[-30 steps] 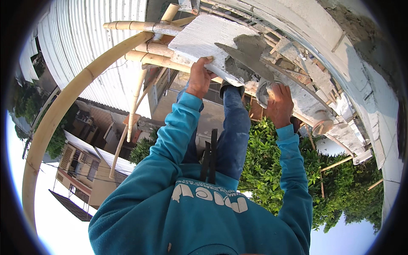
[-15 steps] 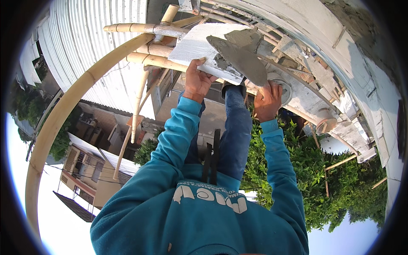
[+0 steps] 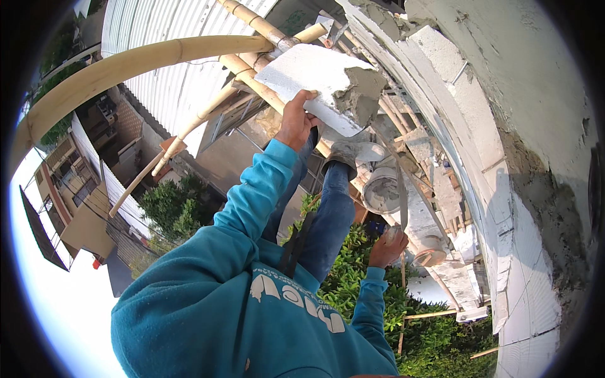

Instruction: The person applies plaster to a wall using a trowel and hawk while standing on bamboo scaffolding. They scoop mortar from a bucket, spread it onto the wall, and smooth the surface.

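My left hand (image 3: 297, 123) grips the near edge of a white board (image 3: 299, 69), which carries a patch of wet grey mortar (image 3: 356, 97) at its right end. Below it, my right hand (image 3: 387, 246) is closed on the handle of a trowel (image 3: 401, 192), whose grey blade points up, seen nearly edge-on beside a bucket (image 3: 378, 192). My boot (image 3: 340, 164) and jeans show under the board, among the scaffold pieces.
Bamboo poles (image 3: 138, 57) form scaffolding high above a metal roof (image 3: 157, 94), houses (image 3: 82, 208) and leafy greenery (image 3: 343, 264). A plastered wall (image 3: 523, 75) runs down the right, with rough mortar along its block edge. Dusty planks (image 3: 422, 157) lie beside the bucket.
The view has turned toward the wall. My right hand has moved down, away from the board, taking the trowel blade off the mortar patch. My left hand still holds the board.
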Available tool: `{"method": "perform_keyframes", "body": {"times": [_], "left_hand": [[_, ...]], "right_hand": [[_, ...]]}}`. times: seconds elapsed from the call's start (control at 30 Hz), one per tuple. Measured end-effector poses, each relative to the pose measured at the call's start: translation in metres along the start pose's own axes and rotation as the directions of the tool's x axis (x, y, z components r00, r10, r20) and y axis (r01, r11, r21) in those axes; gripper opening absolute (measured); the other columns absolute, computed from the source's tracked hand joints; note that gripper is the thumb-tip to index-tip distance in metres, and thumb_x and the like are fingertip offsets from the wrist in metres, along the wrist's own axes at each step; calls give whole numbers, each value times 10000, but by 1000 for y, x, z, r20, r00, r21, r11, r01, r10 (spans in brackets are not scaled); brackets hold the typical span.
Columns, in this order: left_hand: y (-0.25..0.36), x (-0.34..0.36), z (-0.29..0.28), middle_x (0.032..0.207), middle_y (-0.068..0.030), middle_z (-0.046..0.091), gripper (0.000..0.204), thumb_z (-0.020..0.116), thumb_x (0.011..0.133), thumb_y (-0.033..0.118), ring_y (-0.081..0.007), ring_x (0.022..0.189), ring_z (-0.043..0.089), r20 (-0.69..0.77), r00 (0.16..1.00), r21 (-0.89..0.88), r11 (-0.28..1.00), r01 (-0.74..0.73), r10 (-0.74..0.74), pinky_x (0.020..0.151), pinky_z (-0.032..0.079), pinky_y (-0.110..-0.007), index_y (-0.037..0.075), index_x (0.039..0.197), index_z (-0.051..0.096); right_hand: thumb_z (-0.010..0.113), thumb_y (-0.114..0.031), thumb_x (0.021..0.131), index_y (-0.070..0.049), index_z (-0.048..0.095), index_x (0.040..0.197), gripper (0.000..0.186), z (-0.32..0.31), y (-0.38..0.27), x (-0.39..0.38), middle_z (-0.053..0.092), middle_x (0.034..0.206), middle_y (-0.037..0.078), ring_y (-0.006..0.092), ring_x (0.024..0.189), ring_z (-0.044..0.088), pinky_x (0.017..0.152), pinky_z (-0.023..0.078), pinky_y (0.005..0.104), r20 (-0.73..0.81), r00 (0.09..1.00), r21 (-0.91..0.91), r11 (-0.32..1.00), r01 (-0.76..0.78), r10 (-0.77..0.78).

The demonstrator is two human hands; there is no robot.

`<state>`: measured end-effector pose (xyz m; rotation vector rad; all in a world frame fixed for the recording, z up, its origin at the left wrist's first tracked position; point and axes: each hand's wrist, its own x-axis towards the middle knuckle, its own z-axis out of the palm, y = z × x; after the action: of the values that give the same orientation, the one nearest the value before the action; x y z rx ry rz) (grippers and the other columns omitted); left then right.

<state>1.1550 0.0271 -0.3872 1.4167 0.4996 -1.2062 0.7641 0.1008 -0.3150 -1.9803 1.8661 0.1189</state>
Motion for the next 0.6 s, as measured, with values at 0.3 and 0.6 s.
{"method": "perform_keyframes", "body": {"times": [0.3, 0.6], "left_hand": [[90, 33, 49, 1019, -238, 587, 564, 710, 717, 279, -333, 832, 644, -83, 976, 90, 977, -196, 203, 709, 561, -414, -133, 1070, 556], [145, 76, 136, 1078, -198, 548, 590, 704, 754, 273, -336, 917, 646, -74, 996, 208, 978, -29, 45, 782, 569, -445, -122, 1144, 503]], "right_hand": [[665, -68, 767, 19, 545, 1130, 391, -6, -35, 25, 542, 1047, 190, 399, 1026, 499, 880, 410, 498, 111, 993, 102, 994, -44, 32], [649, -86, 806, 40, 522, 1166, 403, -3, -47, 41, 540, 1071, 208, 411, 1049, 493, 888, 402, 506, 9, 999, 170, 984, -47, 46]]}}
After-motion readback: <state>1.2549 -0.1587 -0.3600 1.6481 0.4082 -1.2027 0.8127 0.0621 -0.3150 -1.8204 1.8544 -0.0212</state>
